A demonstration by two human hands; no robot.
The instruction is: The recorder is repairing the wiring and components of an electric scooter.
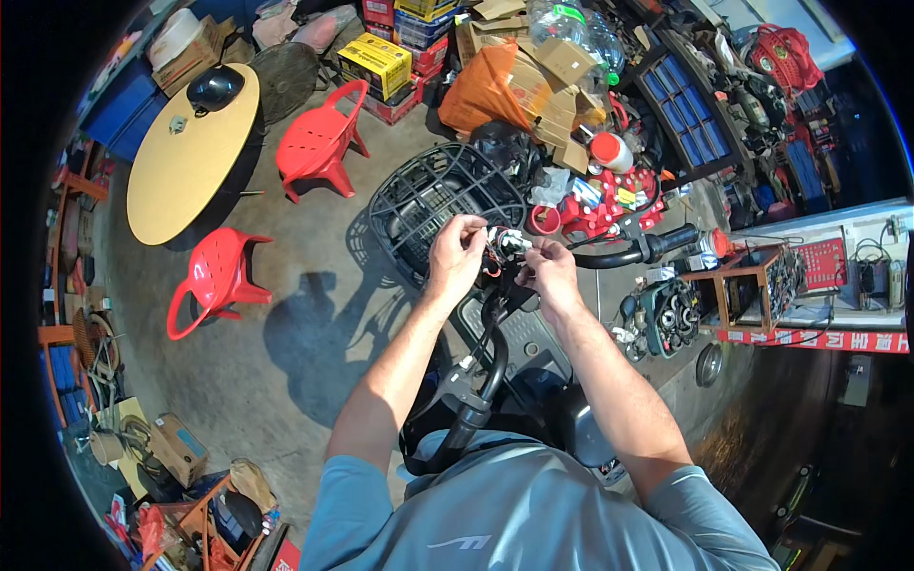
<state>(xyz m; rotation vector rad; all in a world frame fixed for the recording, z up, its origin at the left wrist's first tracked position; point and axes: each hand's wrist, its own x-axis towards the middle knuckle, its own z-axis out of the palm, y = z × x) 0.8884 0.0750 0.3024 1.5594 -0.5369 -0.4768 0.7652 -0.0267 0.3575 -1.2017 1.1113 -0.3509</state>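
Both my hands are together at the middle of a scooter's handlebar (609,259), over a bundle of thin wires with white plug connectors (511,242). My left hand (457,255) pinches the wires from the left, thumb and fingers closed. From the right, my right hand (550,274) is closed on a white connector, its fingertips close to those of the left. The exact ends of the wires are too small to make out. Just beyond my hands sits the scooter's black front basket (405,205). Below them is the grey footboard (524,333).
To the left stand two red plastic chairs (324,138) and an oval table (186,181) with a black helmet (215,88). Cardboard boxes (533,95) and red parts (595,214) lie beyond the basket. A green crate of parts (662,319) and a wooden shelf (752,290) are at right.
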